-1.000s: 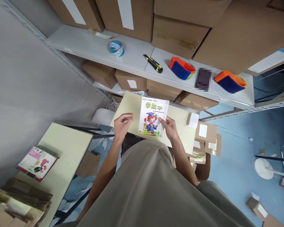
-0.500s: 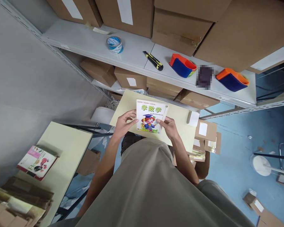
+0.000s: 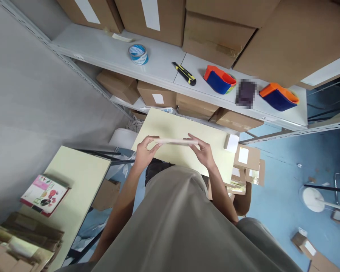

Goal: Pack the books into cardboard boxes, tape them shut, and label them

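Holding: both hands on thin book (image 3: 175, 141), seen edge-on, lying roughly level; cover not visible.
L grip: left hand (image 3: 144, 153) pinches book's L end, thumb + fingertips closed narrow on the edge, other fingers curled.
R grip: right hand (image 3: 204, 154) clamps book's R end, fingers stretched along the top, thumb underneath; narrow gap, filled by book.
Book pos: over pale yellow tabletop (image 3: 170, 122), toward its near edge, approx mid-width. Touching the surface or lifted: can't tell.
Tabletop extras: small white box (image 3: 231, 142) at R edge, apart from R hand.
Shelf: grey shelf (image 3: 107, 53) beyond tabletop's far edge. On it: tape roll (image 3: 138, 54) at L, utility knife (image 3: 184, 73) mid, orange-blue bin (image 3: 219, 79) beside knife, second bin (image 3: 279, 96) further R. Cardboard boxes (image 3: 215, 34) stacked behind.
Side table: 2nd tabletop (image 3: 79, 170) off to L, pink booklet (image 3: 44, 194) lying near its L edge, well apart from both hands.
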`<action>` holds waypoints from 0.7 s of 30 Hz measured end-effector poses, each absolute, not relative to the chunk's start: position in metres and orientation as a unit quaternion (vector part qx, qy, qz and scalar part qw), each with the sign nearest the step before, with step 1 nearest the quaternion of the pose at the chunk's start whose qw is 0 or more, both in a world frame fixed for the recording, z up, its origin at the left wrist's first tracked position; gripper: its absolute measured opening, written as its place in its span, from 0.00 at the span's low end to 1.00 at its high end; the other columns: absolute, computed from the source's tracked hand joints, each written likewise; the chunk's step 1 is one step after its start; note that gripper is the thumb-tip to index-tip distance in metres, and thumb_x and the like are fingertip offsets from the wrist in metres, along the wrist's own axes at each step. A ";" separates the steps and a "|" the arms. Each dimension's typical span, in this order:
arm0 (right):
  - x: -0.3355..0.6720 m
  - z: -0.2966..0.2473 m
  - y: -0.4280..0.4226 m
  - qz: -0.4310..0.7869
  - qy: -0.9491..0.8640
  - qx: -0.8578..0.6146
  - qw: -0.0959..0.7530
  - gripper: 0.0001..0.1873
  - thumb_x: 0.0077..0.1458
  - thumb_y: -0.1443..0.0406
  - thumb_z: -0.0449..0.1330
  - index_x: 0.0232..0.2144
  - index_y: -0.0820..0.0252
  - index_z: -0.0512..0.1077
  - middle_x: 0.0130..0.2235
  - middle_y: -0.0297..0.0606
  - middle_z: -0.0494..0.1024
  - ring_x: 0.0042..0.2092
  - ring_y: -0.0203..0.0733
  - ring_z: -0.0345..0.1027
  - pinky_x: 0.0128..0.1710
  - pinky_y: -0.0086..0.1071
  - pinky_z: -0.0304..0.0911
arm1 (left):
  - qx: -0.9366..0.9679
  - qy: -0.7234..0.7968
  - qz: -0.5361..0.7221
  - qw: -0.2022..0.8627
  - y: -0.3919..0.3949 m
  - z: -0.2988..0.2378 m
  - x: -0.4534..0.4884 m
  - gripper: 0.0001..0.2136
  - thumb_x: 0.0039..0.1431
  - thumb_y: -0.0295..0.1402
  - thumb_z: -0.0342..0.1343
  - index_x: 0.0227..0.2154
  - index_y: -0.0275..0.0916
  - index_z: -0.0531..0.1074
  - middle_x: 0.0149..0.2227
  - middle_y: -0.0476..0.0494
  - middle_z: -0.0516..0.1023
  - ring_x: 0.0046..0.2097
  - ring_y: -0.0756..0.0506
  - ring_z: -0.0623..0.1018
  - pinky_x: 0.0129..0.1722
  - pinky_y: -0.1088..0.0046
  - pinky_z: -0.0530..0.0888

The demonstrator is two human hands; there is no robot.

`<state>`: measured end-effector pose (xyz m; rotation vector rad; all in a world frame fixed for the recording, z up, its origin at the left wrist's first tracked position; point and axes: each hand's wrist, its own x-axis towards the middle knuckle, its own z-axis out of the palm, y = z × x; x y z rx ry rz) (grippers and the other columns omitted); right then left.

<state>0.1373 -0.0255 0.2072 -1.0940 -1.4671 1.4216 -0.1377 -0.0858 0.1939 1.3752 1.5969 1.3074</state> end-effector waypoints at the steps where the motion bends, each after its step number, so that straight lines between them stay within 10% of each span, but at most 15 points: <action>1: 0.136 0.205 -0.027 0.560 -0.563 -0.450 0.408 0.35 0.59 0.46 0.72 0.65 0.47 0.76 0.47 0.36 0.89 0.52 0.49 0.81 0.64 0.49 0.71 | 0.518 0.616 0.497 0.325 -0.088 0.191 -0.139 0.11 0.62 0.43 0.68 0.38 0.43 0.78 0.45 0.40 0.86 0.52 0.39 0.84 0.59 0.60 0.77; 6: 0.131 0.196 -0.026 0.559 -0.519 -0.481 0.432 0.26 0.60 0.47 0.71 0.56 0.50 0.82 0.43 0.37 0.89 0.42 0.45 0.81 0.46 0.38 0.76 | 0.519 0.596 0.482 0.378 -0.096 0.181 -0.147 0.15 0.69 0.46 0.61 0.50 0.43 0.81 0.53 0.37 0.84 0.56 0.40 0.83 0.60 0.63 0.77; 10: 0.132 0.196 -0.025 0.587 -0.525 -0.458 0.412 0.25 0.58 0.45 0.71 0.50 0.51 0.85 0.49 0.38 0.88 0.47 0.47 0.82 0.51 0.42 0.78 | 0.510 0.584 0.493 0.395 -0.098 0.183 -0.149 0.19 0.66 0.45 0.65 0.55 0.43 0.82 0.58 0.37 0.82 0.54 0.40 0.83 0.57 0.63 0.79; 21: 0.110 0.189 -0.028 0.634 -0.466 -0.465 0.405 0.27 0.54 0.40 0.73 0.37 0.57 0.84 0.33 0.42 0.88 0.32 0.51 0.83 0.39 0.49 0.81 | 0.410 0.662 0.508 0.368 -0.090 0.188 -0.138 0.17 0.67 0.49 0.64 0.38 0.39 0.84 0.27 0.45 0.83 0.29 0.47 0.81 0.27 0.74 0.75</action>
